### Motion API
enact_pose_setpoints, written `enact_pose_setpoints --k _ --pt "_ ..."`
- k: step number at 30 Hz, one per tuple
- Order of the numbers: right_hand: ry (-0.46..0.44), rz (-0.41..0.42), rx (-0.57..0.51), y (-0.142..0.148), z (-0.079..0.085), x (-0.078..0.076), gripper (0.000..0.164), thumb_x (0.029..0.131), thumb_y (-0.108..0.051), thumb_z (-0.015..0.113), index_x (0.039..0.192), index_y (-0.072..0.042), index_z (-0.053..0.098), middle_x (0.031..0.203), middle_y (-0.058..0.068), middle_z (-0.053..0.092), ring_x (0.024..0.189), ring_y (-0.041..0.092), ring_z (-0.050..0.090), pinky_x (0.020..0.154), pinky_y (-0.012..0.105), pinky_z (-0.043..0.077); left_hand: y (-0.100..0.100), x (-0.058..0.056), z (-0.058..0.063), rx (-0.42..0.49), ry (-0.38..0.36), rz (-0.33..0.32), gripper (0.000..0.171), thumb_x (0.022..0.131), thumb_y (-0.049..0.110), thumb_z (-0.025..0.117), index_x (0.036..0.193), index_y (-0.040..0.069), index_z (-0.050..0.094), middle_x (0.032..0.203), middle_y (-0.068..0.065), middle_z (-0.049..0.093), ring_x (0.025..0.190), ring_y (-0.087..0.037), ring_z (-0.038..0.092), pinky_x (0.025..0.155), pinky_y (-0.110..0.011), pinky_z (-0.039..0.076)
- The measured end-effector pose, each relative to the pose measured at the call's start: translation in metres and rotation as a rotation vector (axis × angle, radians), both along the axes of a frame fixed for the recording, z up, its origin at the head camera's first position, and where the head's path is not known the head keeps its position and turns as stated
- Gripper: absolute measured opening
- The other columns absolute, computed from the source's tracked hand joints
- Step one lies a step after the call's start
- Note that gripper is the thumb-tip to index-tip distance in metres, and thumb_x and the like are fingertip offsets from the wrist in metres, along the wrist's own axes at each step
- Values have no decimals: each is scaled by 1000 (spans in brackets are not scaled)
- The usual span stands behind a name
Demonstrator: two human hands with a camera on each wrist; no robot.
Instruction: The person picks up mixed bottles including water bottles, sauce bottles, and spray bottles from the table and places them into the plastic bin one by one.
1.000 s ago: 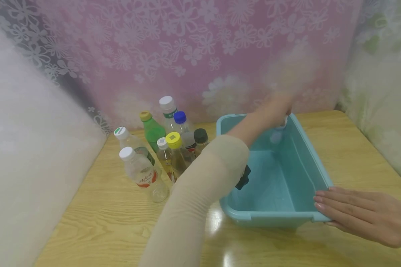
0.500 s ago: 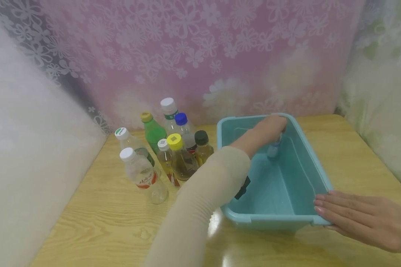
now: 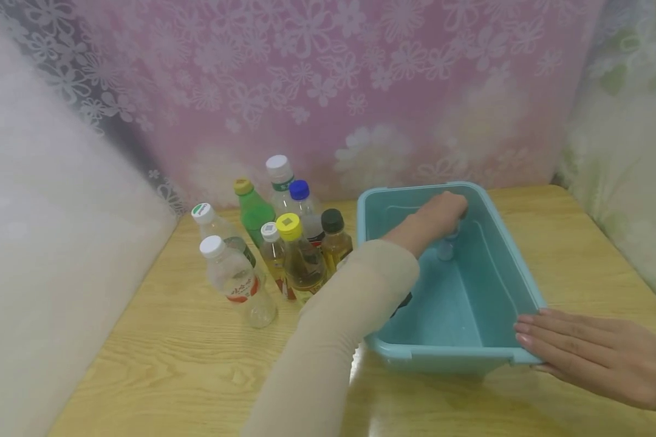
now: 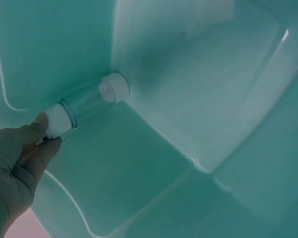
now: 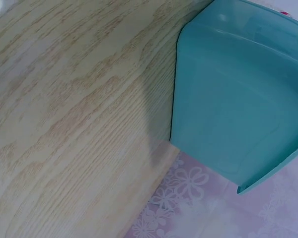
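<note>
Deep inside the blue-green plastic bin, my left hand reaches into the far right corner. In the left wrist view, the thumb and fingers of that hand pinch the white cap of a small clear cylindrical bottle. The bottle's white far end lies close to the bin's inner corner; whether it touches is hard to tell. My right hand rests with straight fingers on the bin's near right corner. The right wrist view shows the bin's outer wall, without the hand.
Several bottles stand grouped left of the bin, among them a green bottle, a yellow-capped bottle and a clear bottle with a red label. The wooden table runs back to a pink floral cloth.
My left hand has gone down from above the bin's far rim into its far right corner, taking the clear bottle along. My right hand has stayed at the near corner.
</note>
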State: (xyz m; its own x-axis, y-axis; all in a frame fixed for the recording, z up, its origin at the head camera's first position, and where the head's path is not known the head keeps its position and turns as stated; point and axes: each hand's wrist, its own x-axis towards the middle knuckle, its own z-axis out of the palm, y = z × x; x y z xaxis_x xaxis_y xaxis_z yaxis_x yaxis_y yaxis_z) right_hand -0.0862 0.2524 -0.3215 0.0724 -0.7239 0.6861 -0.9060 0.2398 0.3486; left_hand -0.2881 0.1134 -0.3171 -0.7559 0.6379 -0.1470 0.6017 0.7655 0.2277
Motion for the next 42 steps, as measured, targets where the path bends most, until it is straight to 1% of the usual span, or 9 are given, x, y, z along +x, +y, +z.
enact_pose_setpoints --k 4,11,16,18,21,25,31,37,42 --pt "2 -8 -8 0 -1 0 36 103 -17 42 126 7 56 131 16 57 130 21 46 113 29 30 1 0 0 -33 33 10 23 93 2 54 77 14 43 72 2 38 63 -10 30 53 -21 26" --pt "12 8 -19 -1 -2 -1 36 102 -18 43 125 7 56 130 16 58 129 21 48 112 29 31 0 0 7 -63 106 8 36 87 -5 48 68 16 26 68 1 16 59 -12 16 49 -22 16" --pt "6 0 0 1 0 -1 37 102 -19 43 126 7 56 131 16 57 130 20 46 113 29 30 -1 1 22 -135 165 26 19 90 6 58 79 20 50 75 7 44 69 -7 39 57 -18 35" --pt "-1 -10 11 3 1 0 38 102 -20 42 126 6 56 132 15 57 131 19 45 113 28 30 0 1 31 -168 179 51 11 91 16 63 97 25 60 92 11 57 86 -5 51 76 -25 47" --pt "3 -31 16 4 1 1 38 102 -21 42 126 5 56 132 14 57 131 18 44 113 28 30 0 2 43 -205 209 76 33 88 31 69 119 31 58 115 13 57 110 -7 51 93 -34 46" --pt "10 -42 17 5 1 2 38 103 -21 42 127 5 56 132 13 57 131 18 44 113 28 30 -4 2 55 -160 167 88 49 83 38 72 127 33 52 125 15 51 118 -5 45 92 -27 46" --pt "9 -19 11 3 2 1 37 103 -18 42 126 7 56 131 15 57 131 19 45 113 29 30 -17 6 65 74 22 60 52 82 32 74 130 25 57 117 8 60 105 -5 56 82 -17 48" --pt "16 -19 -7 2 2 2 36 102 -18 43 124 6 57 129 14 59 130 19 46 112 28 31 -21 17 71 52 10 -28 59 82 37 73 135 24 52 118 7 60 105 -5 55 81 -17 47" --pt "-2 -18 -7 3 2 3 36 102 -19 43 124 6 58 128 14 59 130 19 45 112 27 32 -22 27 80 101 -56 -14 63 79 38 75 136 25 52 125 8 60 112 -3 54 86 -16 47"
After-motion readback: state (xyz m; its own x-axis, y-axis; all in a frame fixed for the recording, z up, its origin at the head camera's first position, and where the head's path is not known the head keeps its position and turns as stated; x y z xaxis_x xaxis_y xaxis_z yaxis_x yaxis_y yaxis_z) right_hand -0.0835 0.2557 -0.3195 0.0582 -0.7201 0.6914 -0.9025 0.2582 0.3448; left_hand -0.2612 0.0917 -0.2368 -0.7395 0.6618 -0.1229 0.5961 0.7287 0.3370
